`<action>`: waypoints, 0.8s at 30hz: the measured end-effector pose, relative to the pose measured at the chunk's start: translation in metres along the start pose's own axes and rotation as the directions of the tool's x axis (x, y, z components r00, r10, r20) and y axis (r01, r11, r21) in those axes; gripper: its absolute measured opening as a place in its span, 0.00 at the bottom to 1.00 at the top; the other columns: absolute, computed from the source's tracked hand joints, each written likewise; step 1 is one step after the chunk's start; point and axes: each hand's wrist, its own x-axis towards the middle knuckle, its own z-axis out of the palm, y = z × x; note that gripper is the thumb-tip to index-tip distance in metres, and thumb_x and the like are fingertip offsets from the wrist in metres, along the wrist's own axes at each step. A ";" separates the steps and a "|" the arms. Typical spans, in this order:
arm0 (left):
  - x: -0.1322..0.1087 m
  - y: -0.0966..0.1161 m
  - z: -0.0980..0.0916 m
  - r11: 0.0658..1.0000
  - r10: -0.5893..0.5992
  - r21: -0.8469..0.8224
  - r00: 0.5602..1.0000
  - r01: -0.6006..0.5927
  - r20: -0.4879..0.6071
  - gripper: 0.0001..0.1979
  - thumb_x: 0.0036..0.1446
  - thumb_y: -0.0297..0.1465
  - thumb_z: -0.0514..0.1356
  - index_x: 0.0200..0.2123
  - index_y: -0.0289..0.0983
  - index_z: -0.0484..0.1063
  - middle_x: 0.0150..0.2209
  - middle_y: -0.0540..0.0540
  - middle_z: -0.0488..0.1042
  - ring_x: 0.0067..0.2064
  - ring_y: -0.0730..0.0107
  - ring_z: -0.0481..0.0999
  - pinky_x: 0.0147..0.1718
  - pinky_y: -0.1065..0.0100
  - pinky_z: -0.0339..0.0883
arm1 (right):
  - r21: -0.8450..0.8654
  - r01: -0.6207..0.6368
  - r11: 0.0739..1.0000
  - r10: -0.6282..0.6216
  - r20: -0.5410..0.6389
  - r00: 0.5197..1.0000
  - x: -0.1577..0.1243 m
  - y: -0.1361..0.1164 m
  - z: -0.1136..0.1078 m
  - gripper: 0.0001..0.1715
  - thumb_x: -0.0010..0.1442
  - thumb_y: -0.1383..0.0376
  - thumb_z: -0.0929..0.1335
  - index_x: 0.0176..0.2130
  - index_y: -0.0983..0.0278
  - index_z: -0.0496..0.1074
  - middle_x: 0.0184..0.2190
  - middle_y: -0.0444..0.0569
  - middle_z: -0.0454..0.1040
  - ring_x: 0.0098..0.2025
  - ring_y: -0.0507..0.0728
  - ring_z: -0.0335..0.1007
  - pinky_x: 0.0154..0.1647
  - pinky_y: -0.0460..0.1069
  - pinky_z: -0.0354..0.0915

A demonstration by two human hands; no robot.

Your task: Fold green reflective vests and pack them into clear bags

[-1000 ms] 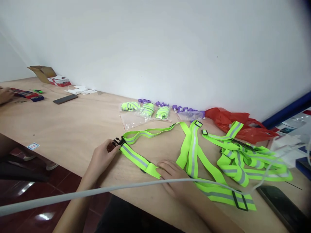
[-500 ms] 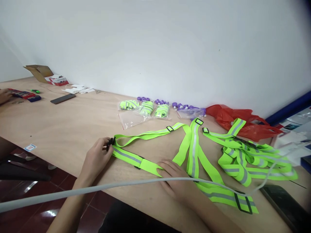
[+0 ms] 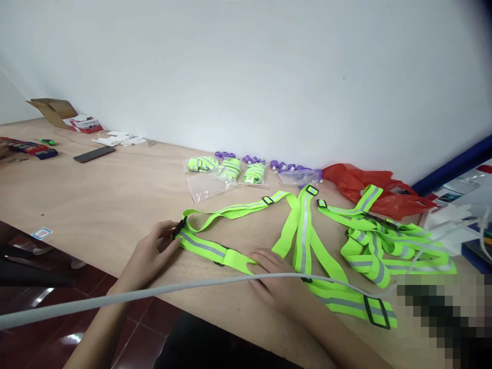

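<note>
A neon-green reflective harness (image 3: 305, 233) with grey stripes and black slide buckles lies spread on the table. My left hand (image 3: 151, 253) pinches a black plastic buckle (image 3: 179, 227) at the harness's left end, fingers and thumb closed on it. Resting flat, my right hand (image 3: 279, 282) lies over the lower strap (image 3: 236, 260) with its fingers stretched across the webbing; what is beneath the palm is hidden. A wide black slide buckle (image 3: 376, 311) sits on the strap's right end. Beside it is a heap of similar green straps (image 3: 378, 251).
A white cable (image 3: 184, 287) crosses in front of my forearms. Behind the harness lie bagged green straps (image 3: 253, 173), purple pieces (image 3: 282, 166) and a red plastic bag (image 3: 361, 179). Farther left are a dark flat object (image 3: 94, 154), an open cardboard box (image 3: 54, 111) and another person's hand (image 3: 3, 149).
My left fingers have shifted on the black buckle, which now stands more tilted and shows more of itself. My right hand stays on the strap. The camera view has moved slightly.
</note>
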 end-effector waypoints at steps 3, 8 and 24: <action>0.002 -0.004 0.000 0.993 -0.005 -0.115 1.000 0.008 0.025 0.27 0.59 0.50 0.62 0.57 0.43 0.68 0.55 0.43 0.76 0.56 0.51 0.76 0.55 0.53 0.73 | -0.045 -0.004 0.999 0.005 0.021 1.000 0.005 -0.003 -0.001 0.07 0.65 0.68 0.65 0.40 0.63 0.74 0.49 0.57 0.78 0.54 0.64 0.72 0.56 0.62 0.71; 0.008 -0.007 -0.005 0.990 0.093 -0.115 0.989 -0.080 0.116 0.25 0.58 0.49 0.64 0.55 0.46 0.74 0.57 0.46 0.77 0.55 0.51 0.78 0.56 0.54 0.73 | -0.065 0.014 0.998 -0.009 0.076 0.997 0.025 -0.016 -0.001 0.07 0.67 0.66 0.66 0.42 0.63 0.74 0.50 0.56 0.77 0.55 0.64 0.70 0.59 0.61 0.67; 0.024 0.007 -0.011 0.787 0.432 0.203 0.755 -0.583 0.494 0.20 0.68 0.37 0.54 0.61 0.53 0.71 0.62 0.47 0.72 0.60 0.52 0.72 0.60 0.53 0.67 | -0.083 0.110 0.990 -0.105 0.065 0.992 0.034 -0.027 0.031 0.19 0.71 0.66 0.62 0.58 0.64 0.71 0.64 0.54 0.70 0.64 0.61 0.64 0.63 0.57 0.63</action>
